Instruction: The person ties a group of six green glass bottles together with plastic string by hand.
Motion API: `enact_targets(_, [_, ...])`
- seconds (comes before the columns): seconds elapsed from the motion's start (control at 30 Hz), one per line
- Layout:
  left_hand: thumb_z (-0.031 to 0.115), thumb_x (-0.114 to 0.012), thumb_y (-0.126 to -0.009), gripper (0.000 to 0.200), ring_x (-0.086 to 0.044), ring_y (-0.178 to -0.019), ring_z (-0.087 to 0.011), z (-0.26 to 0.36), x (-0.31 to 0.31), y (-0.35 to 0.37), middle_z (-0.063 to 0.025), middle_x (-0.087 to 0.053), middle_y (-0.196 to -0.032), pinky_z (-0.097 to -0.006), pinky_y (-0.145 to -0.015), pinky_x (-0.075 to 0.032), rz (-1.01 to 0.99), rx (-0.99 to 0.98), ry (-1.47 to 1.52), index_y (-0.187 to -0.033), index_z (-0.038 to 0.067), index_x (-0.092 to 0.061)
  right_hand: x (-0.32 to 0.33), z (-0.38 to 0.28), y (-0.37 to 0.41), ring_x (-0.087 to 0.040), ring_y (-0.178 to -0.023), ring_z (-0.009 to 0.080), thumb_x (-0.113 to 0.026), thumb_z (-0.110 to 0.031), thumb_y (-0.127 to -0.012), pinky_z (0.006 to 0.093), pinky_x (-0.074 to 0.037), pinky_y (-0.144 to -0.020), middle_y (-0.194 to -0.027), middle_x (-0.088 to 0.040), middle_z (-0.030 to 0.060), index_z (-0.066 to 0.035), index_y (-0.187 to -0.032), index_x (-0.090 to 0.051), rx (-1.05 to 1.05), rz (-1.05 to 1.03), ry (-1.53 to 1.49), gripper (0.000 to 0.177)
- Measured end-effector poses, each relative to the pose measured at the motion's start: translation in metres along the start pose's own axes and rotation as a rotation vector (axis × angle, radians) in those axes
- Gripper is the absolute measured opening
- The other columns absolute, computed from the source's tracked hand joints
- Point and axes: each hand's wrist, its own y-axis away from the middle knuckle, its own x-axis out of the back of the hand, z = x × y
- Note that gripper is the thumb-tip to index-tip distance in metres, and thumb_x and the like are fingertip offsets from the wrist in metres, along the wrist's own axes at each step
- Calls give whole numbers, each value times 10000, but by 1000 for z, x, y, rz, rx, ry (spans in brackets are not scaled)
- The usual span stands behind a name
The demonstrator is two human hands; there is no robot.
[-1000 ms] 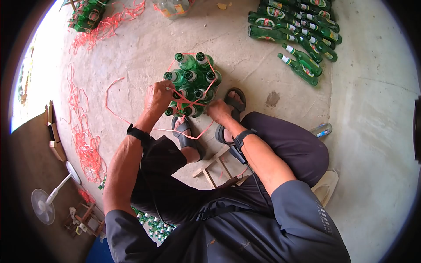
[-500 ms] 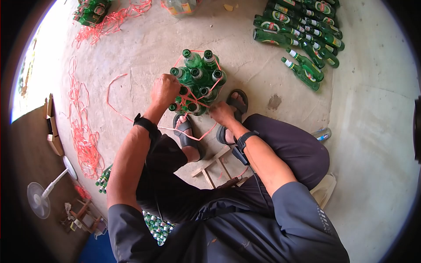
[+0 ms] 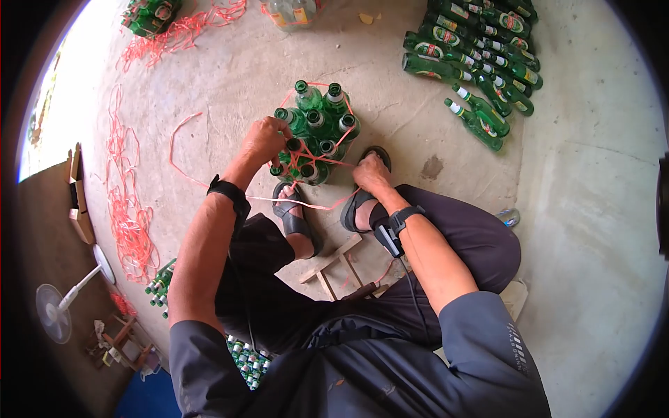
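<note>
Several green glass bottles [image 3: 315,120] stand upright in a tight cluster on the floor in front of my feet. Pink plastic strapping [image 3: 326,159] runs around them and crosses between their necks. At the cluster's left side, my left hand [image 3: 267,141] is closed with its fingers bent against the bottle necks; what it grips is hidden. My right hand [image 3: 372,174], right of the cluster above my sandal, is closed on the strapping, which stretches from it to the bottles. A loose length of strap curves below the cluster and off to the left.
Many green bottles [image 3: 481,118] lie on their sides at the upper right. Tangled pink strapping [image 3: 132,230] is spread on the left floor. Another bottle bundle [image 3: 150,17] and clear bottles [image 3: 293,14] stand at the back. A white fan [image 3: 56,312] is at lower left.
My right hand has moved right, away from the bottles, drawing the strapping out with it. The left hand remains at the cluster's left side, its fingers now turned more towards the necks.
</note>
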Motion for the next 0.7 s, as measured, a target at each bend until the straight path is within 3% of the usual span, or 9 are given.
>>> enact_targets(0.13, [9, -456, -788, 221, -630, -445, -212, 1, -3, 3, -108, -657, -666, -319, -368, -467, 6, -35, -84, -862, 12, -664, 7, 16, -14, -557, -1082, 426, -500, -170, -798, 468, -450, -920, -1124, -602, 264, -6, -1014, -641, -43, -73, -18, 306])
enact_targets(0.17, [12, -432, -766, 293, -676, -556, -229, 7, -2, 8, -128, -672, -658, -303, -578, -542, -25, 3, -145, -911, 70, -679, 15, 11, -6, -552, -1090, 424, -497, -167, -796, 464, -447, -926, -1141, -594, 261, -12, -1023, -639, -70, -94, -6, 309])
enact_targets(0.27, [91, -458, -780, 273, -687, -628, -225, 2, -11, 11, -110, -678, -670, -320, -671, -546, 77, -144, -302, -943, 88, -676, 19, 7, 4, -546, -1100, 422, -489, -159, -793, 462, -441, -934, -1166, -583, 257, -14, -1024, -637, -95, -80, 11, 311])
enact_targets(0.3, [210, -502, -789, 268, -689, -707, -223, 5, -8, 15, -105, -681, -685, -361, -731, -536, 44, -70, -235, -962, 97, -673, 19, 5, 7, -544, -1101, 423, -485, -155, -791, 463, -439, -936, -1173, -579, 256, -10, -1016, -638, -100, -58, 8, 309])
enact_targets(0.33, [210, -502, -789, 268, -689, -707, -223, -8, -9, 9, -105, -681, -685, -361, -731, -536, 52, -74, -235, -962, 97, -673, 23, 1, 10, -544, -1101, 423, -485, -155, -791, 463, -439, -936, -1173, -579, 256, -10, -1016, -638, -93, -52, 8, 309])
enact_targets(0.4, [297, -556, -791, 311, -685, -729, -241, -25, -9, 3, -127, -690, -819, -406, -707, -532, 123, -529, -455, -1003, 92, -656, 32, -3, 18, -548, -1091, 426, -479, -151, -789, 464, -440, -932, -1172, -580, 254, -11, -1013, -642, -108, -48, -14, 310])
enact_targets(0.53, [332, -645, -752, 412, -659, -852, -275, -1, -14, 45, -156, -638, -1046, -428, -702, -519, 200, -292, -321, -1076, 80, -615, 40, -2, 19, -551, -1083, 428, -480, -153, -789, 464, -443, -927, -1153, -589, 256, -9, -1008, -647, -86, -26, 4, 312])
enact_targets(0.6, [336, -725, -672, 541, -585, -975, -298, 13, -25, 68, -160, -519, -1220, -420, -734, -490, 486, -580, -550, -1113, 58, -581, 44, -6, 26, -560, -1069, 428, -479, -158, -789, 464, -450, -918, -1124, -605, 251, -6, -1005, -650, -70, -24, 27, 314])
enact_targets(0.7, [316, -746, -636, 467, -471, -1110, -317, 17, -46, 81, -151, -444, -1294, -438, -894, -378, 470, -749, -594, -1004, 93, -565, 40, -7, 29, -567, -1053, 429, -480, -155, -783, 467, -455, -908, -1101, -615, 248, -1, -989, -652, -59, 3, 49, 310])
